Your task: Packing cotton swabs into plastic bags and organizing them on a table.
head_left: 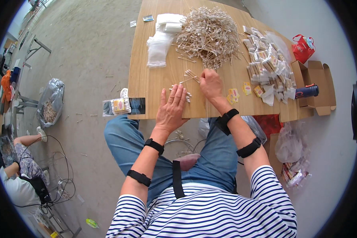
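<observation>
My left hand (171,106) lies nearly flat on the wooden table (146,85), fingers stretched out. Some white-tipped cotton swabs stick out from under its fingertips. Curled beside a small fan of cotton swabs (191,75) is my right hand (211,84); the swabs' ends run into its closed fingers, and the fingertips are hidden. Just beyond both hands rises a large heap of loose cotton swabs (206,33). Small yellow-and-white cards (233,95) lie to the right of my right hand.
Clear plastic bags (158,49) lie at the table's far left. Packed swab bundles (267,63) pile up on the right, by an open cardboard box (323,85), a dark blue cylinder (306,92) and a red bag (303,48). Another bundle (120,106) sits at the left edge. A person works at far left.
</observation>
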The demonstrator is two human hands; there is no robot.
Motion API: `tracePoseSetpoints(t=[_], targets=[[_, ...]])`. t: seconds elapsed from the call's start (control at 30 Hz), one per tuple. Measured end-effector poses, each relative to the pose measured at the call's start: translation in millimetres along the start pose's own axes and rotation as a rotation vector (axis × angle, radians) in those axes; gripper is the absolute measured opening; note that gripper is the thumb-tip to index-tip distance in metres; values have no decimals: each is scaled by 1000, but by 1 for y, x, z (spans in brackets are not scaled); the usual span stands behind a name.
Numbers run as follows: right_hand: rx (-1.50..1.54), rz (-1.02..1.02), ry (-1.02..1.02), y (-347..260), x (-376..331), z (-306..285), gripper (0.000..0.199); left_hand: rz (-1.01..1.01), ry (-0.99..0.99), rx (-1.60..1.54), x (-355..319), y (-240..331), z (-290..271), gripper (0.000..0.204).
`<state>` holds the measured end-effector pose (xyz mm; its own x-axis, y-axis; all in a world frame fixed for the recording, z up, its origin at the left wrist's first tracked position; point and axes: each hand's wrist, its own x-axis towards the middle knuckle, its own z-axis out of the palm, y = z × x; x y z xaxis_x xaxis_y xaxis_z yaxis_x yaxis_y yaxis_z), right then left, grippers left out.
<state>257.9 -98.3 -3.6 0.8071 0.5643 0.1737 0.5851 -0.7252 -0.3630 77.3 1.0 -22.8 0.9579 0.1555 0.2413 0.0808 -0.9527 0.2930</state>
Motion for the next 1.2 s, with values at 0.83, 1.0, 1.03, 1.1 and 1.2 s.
tracePoseSetpoints(t=[0.83, 1.0, 1.03, 1.1, 1.2], targets=[[70, -127, -49, -18, -24, 7, 8, -5, -14, 14, 0, 0, 0, 111], [90, -13, 68, -17, -12, 0, 8, -8, 1, 12, -2, -2, 0, 109], [45, 11, 43, -14, -8, 1, 8, -5, 1, 12, -1, -1, 0, 109], [1, 35, 21, -8, -5, 3, 8, -2, -6, 21, -1, -1, -1, 108], [-42, -1, 22, 0, -2, 13, 7, 1, 4, 9, 0, 0, 0, 109]])
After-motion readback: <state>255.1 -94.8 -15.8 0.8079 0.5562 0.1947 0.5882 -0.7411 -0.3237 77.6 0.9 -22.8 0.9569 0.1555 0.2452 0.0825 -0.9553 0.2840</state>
